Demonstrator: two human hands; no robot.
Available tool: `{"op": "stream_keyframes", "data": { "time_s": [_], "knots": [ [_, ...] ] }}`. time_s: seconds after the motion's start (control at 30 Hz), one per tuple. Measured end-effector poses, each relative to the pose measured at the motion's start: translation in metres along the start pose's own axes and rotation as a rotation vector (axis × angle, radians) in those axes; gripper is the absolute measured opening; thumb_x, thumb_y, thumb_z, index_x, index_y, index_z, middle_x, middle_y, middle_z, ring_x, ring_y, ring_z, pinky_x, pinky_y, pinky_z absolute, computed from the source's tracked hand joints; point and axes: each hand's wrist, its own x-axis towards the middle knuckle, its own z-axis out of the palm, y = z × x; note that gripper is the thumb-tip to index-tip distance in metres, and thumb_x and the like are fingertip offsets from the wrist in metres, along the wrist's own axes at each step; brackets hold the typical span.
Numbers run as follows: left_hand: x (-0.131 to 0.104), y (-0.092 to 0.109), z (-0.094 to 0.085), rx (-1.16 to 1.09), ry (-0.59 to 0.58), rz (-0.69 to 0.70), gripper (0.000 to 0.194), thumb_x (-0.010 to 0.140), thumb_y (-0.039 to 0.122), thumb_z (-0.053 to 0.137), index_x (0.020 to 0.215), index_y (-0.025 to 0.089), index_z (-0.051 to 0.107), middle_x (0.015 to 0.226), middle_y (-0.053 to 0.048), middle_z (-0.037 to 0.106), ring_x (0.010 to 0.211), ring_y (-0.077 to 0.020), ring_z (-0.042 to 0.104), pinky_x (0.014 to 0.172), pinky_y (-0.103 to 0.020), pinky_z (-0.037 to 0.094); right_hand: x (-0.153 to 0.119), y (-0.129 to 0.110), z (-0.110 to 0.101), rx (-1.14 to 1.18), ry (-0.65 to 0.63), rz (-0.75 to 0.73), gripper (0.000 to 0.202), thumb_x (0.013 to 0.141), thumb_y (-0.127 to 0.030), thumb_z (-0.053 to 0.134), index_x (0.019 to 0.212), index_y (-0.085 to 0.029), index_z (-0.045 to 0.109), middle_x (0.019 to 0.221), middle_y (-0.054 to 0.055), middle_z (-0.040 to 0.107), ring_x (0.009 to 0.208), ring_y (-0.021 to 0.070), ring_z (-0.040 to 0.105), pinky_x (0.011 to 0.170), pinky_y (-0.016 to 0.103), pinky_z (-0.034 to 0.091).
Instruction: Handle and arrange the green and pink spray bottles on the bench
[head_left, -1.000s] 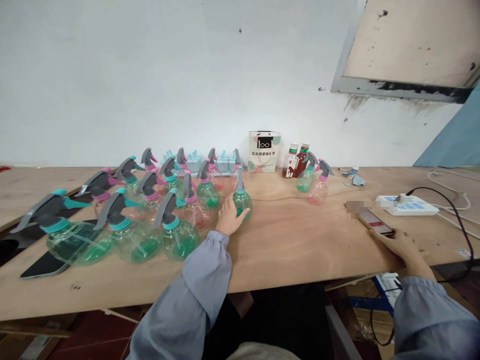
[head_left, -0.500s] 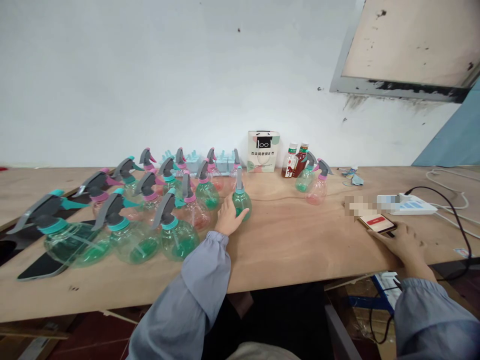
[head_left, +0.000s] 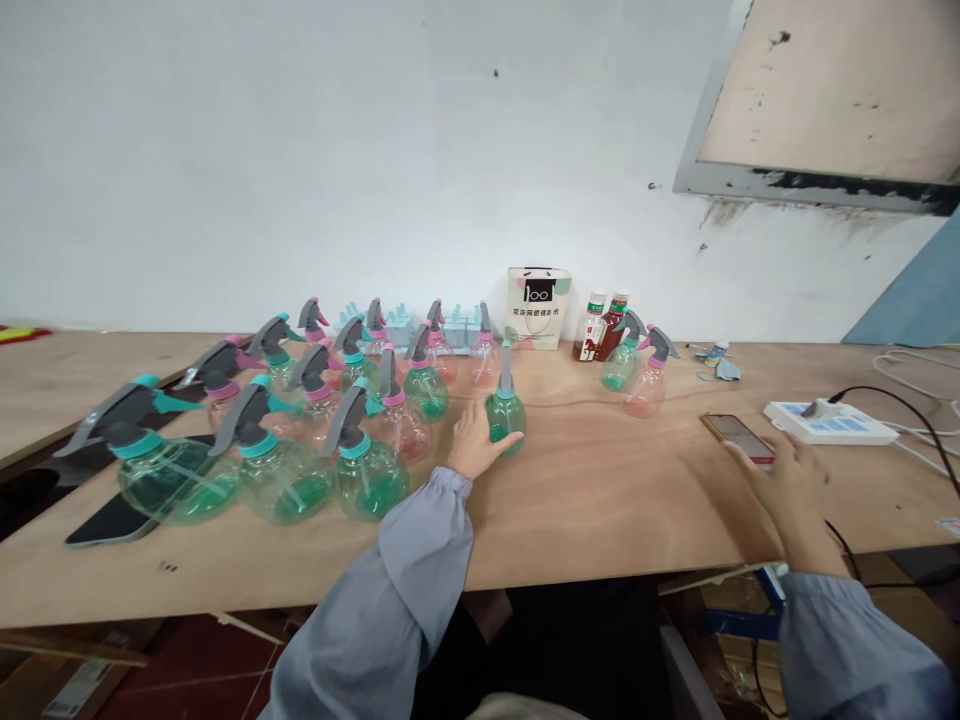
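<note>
My left hand [head_left: 478, 437] is curled round the left side of a round spray bottle [head_left: 507, 415] with green liquid and a turquoise collar. The bottle stands upright on the wooden table [head_left: 592, 500]. At the right, my right hand [head_left: 791, 490] is beside a phone [head_left: 739, 437], its thumb at the phone's near edge and its slightly blurred fingers apart. To the left stand several more spray bottles, among them a green one [head_left: 371, 480] and a pink one [head_left: 405, 430]. Their heads are grey with turquoise or pink parts.
A green bottle [head_left: 619, 365] and a pink bottle [head_left: 645, 390] stand apart at the right. Against the wall are a paper bag [head_left: 538, 310] and two drink bottles [head_left: 590, 330]. A white power strip [head_left: 829, 423] with cables lies at the right. Another phone [head_left: 112, 522] lies under the left bottles.
The view has shifted, moving the scene rightward in the picture. My right hand and the phone have moved a little left over the table. My left hand stays on the same spray bottle.
</note>
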Motion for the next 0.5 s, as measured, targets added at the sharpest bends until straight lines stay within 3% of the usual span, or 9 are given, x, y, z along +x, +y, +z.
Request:
{"op": "stream_keyframes", "data": {
  "time_s": [0.07, 0.13, 0.2, 0.3, 0.37, 0.5],
  "knots": [
    [-0.003, 0.005, 0.003, 0.04, 0.008, 0.003, 0.087, 0.072, 0.061, 0.075, 0.139, 0.017, 0.04, 0.135, -0.018, 0.053, 0.128, -0.036, 0.053, 0.102, -0.049, 0.045, -0.012, -0.057, 0.004, 0.25, -0.095, -0.225, 0.06, 0.076, -0.075, 0.055, 0.1, -0.021, 0.066, 0.118, 0.021, 0.068, 0.117, 0.039, 0.06, 0.104, 0.059, 0.042],
    [-0.008, 0.012, 0.006, 0.087, 0.017, 0.008, 0.089, 0.067, 0.069, 0.075, 0.135, 0.018, 0.045, 0.127, -0.016, 0.056, 0.123, -0.0357, 0.055, 0.097, -0.047, 0.046, -0.026, -0.117, 0.009, 0.449, -0.281, -0.33, 0.054, 0.079, -0.07, 0.06, 0.105, -0.024, 0.067, 0.11, 0.014, 0.071, 0.108, 0.0351, 0.064, 0.103, 0.058, 0.045],
    [-0.013, 0.02, 0.009, 0.14, 0.031, 0.034, 0.09, 0.064, 0.075, 0.072, 0.131, 0.018, 0.05, 0.121, -0.014, 0.059, 0.119, -0.0353, 0.056, 0.095, -0.046, 0.045, -0.044, -0.176, 0.015, 0.624, -0.508, -0.389, 0.049, 0.081, -0.061, 0.066, 0.116, -0.027, 0.064, 0.121, 0.012, 0.069, 0.115, 0.0331, 0.063, 0.106, 0.056, 0.045],
    [-0.021, 0.032, 0.014, 0.224, 0.069, 0.132, 0.088, 0.065, 0.082, 0.066, 0.124, 0.016, 0.057, 0.112, -0.016, 0.062, 0.109, -0.0346, 0.059, 0.096, -0.048, 0.043, -0.068, -0.247, 0.027, 0.903, -0.78, -0.428, 0.067, 0.075, -0.053, 0.076, 0.133, -0.028, 0.054, 0.145, 0.01, 0.056, 0.132, 0.0318, 0.054, 0.115, 0.051, 0.042],
    [-0.025, 0.035, 0.016, 0.238, 0.09, 0.211, 0.088, 0.065, 0.084, 0.063, 0.118, 0.014, 0.061, 0.107, -0.017, 0.064, 0.104, -0.0344, 0.06, 0.096, -0.05, 0.041, -0.078, -0.278, 0.039, 1.047, -0.866, -0.428, 0.066, 0.074, -0.045, 0.077, 0.133, -0.027, 0.053, 0.146, 0.008, 0.055, 0.133, 0.0304, 0.054, 0.115, 0.049, 0.042],
    [-0.021, 0.025, 0.018, 0.006, 0.122, 0.273, 0.077, 0.071, 0.08, 0.06, 0.115, 0.017, 0.062, 0.099, -0.012, 0.066, 0.097, -0.0302, 0.062, 0.094, -0.047, 0.043, -0.076, -0.304, 0.063, 1.254, -0.847, -0.321, 0.035, 0.073, -0.033, 0.068, 0.107, -0.026, 0.065, 0.112, 0.004, 0.073, 0.113, 0.025, 0.065, 0.111, 0.046, 0.045]
  ]
}}
